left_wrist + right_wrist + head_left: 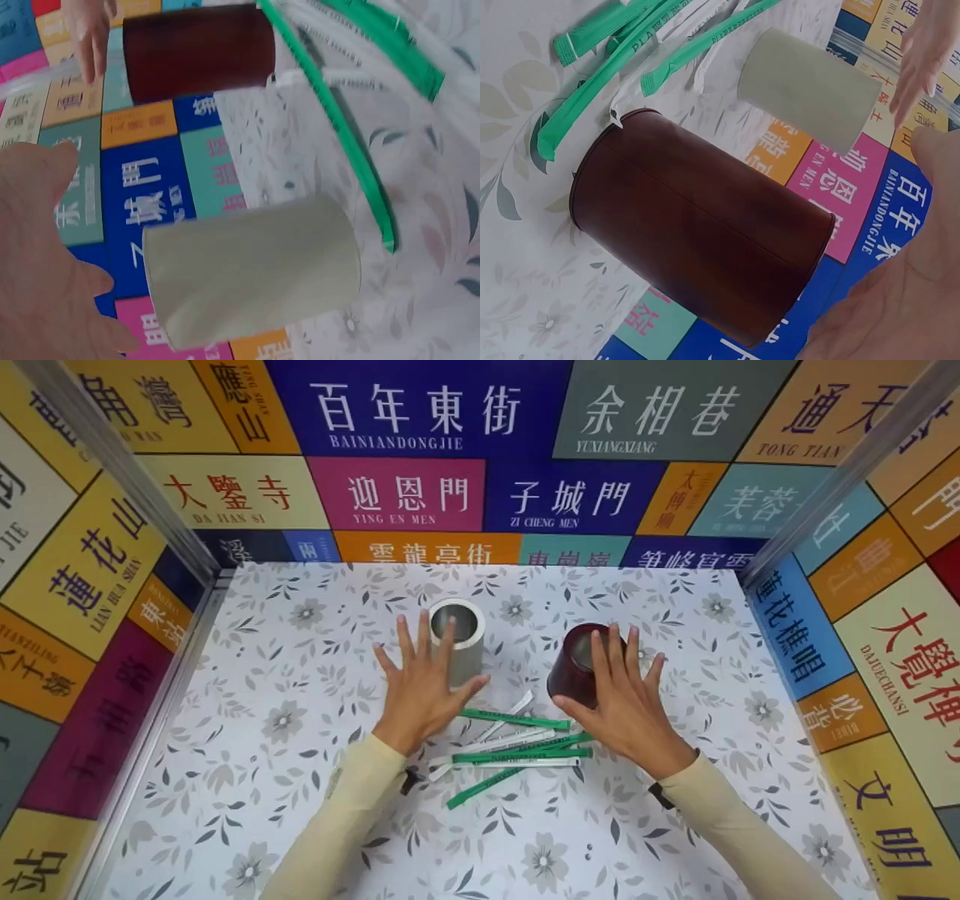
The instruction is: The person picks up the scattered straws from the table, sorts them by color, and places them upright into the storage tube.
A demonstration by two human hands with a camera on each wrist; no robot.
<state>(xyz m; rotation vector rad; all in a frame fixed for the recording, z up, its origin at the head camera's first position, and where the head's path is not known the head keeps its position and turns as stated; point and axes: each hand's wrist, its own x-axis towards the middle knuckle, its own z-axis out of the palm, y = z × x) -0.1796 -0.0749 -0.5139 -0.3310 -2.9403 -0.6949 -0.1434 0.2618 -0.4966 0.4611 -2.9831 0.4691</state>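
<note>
My left hand [424, 690] hangs with fingers spread beside a pale grey cylindrical cup [469, 664], its fingertips overlapping the rim in the head view. In the left wrist view a gap separates that hand [45, 262] from the pale cup [255, 270]. My right hand [626, 705], fingers straight and apart, is over the near right side of a dark red cylindrical cup [568, 671]. The right wrist view shows this red cup [697, 225] upright, apart from the palm. Between the hands lie several paper-wrapped straws, some green [487, 787], some white [551, 763], crossing loosely.
A white tabletop [285, 810] with grey leaf and flower print bears everything. Colourful panels with Chinese lettering [420, 495] stand along the back and both sides. A clear rail [150, 720] runs along the left edge.
</note>
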